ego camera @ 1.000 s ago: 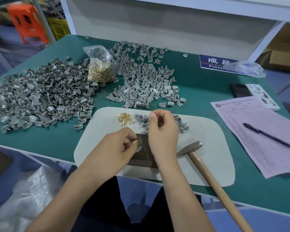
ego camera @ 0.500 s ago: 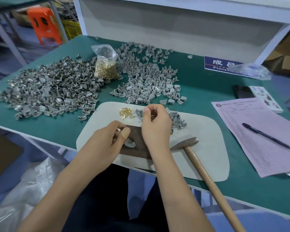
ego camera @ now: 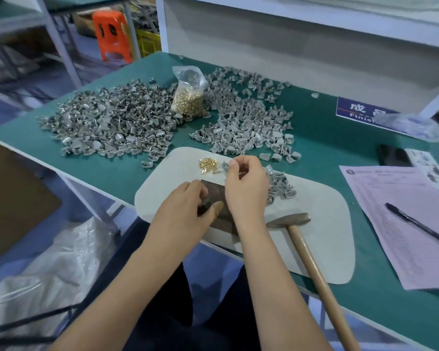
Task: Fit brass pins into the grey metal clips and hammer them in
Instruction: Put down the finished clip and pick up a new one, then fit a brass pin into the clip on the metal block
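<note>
My left hand (ego camera: pixel 185 214) rests on a dark metal block (ego camera: pixel 217 195) and holds a grey clip (ego camera: pixel 205 200) against it between fingers and thumb. Just above the block, my right hand (ego camera: pixel 246 188) hovers with thumb and forefinger pinched on something tiny, seemingly a brass pin. A few loose brass pins (ego camera: pixel 208 165) lie left of its fingertips. To its right is a small heap of grey clips (ego camera: pixel 280 184). All of this sits on a pale mat (ego camera: pixel 327 229). The wooden-handled hammer (ego camera: pixel 289 220) lies untouched on the mat to the right.
Two large piles of grey clips (ego camera: pixel 112 122) (ego camera: pixel 243 117) flank a plastic bag of brass pins (ego camera: pixel 188 97) farther back on the green table (ego camera: pixel 340 148). A pink form (ego camera: pixel 403 211) with a pen (ego camera: pixel 418 228) and a dark phone (ego camera: pixel 390 157) lie right.
My right hand has lifted off the block and moved up towards the loose pins and clips. My left hand stays on the block, still holding the clip.
</note>
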